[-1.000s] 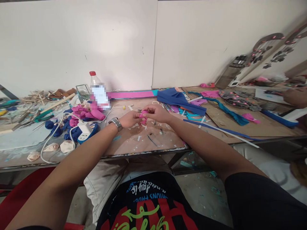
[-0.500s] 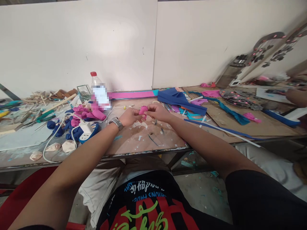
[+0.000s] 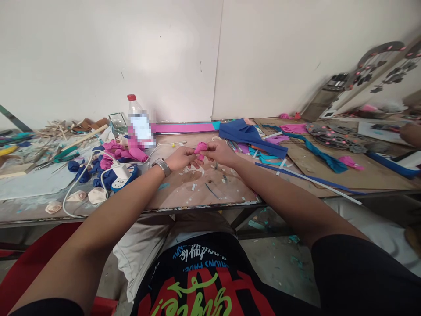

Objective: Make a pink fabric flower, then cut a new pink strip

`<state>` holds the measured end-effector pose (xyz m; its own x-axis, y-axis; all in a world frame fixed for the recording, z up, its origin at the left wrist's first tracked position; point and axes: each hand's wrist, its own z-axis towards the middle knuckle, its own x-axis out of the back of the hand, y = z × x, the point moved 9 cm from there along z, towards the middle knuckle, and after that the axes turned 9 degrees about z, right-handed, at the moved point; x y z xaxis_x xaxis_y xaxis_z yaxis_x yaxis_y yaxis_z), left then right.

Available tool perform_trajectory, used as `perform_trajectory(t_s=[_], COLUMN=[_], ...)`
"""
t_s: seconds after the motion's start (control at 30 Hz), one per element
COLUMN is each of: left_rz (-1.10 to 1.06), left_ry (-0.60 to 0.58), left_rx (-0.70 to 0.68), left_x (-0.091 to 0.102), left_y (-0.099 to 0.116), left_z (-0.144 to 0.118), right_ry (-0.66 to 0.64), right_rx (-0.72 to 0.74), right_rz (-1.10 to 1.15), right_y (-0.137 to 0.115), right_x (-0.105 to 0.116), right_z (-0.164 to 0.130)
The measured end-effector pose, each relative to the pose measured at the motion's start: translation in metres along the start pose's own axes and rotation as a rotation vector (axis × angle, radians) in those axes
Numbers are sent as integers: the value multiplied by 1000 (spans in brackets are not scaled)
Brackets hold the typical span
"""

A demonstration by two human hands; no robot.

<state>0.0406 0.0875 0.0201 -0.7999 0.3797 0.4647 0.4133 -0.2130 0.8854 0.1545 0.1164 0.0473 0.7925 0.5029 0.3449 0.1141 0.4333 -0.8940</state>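
Between my two hands is a small pink rolled paper flower (image 3: 200, 148), held above the middle of the table. My left hand (image 3: 183, 159), with a metal watch on its wrist, pinches it from the left. From the right, the thumb and fingers of my right hand (image 3: 219, 152) are closed on it too. The fingers hide its lower part. To the left lies a pile of pink rolled flowers (image 3: 120, 151), with dark blue ones (image 3: 104, 179) beside it. A blue strip of material (image 3: 251, 137) lies to the right.
A white-and-blue power strip (image 3: 123, 179) with a white cable sits left of my forearm. Behind it stands a red-capped bottle (image 3: 132, 102) with a phone against it. Cream flowers (image 3: 53, 207) lie near the front edge. Another person's hand (image 3: 410, 134) shows at far right.
The view has shifted slightly, so the scene sits a little further right. Both hands still hold the pink flower, which now stands more upright between the fingers.
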Motion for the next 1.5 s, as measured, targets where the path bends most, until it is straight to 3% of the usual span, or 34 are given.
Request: perform_trajectory(t_s=[0.2,0.43,0.6,1.03,1.5], left_rz=[-206,-396,-361,-145,-76], left_ry=[111,55,38,95,111], left_rx=[9,92,115,42,18], left_x=[10,5,3,11,12], left_y=[-3,-9,-9,0,5], left_z=[1,-2,-4,-4,-5], right_ry=[159,50,48,73,187], right_rx=[113,379,462,370,158], right_rz=[187,-236,-323,-331,-29], right_y=[-5,-41,-49,-45,-20], right_x=[11,3,2,2,7], right_z=[-3,-12,-15,-13,-11])
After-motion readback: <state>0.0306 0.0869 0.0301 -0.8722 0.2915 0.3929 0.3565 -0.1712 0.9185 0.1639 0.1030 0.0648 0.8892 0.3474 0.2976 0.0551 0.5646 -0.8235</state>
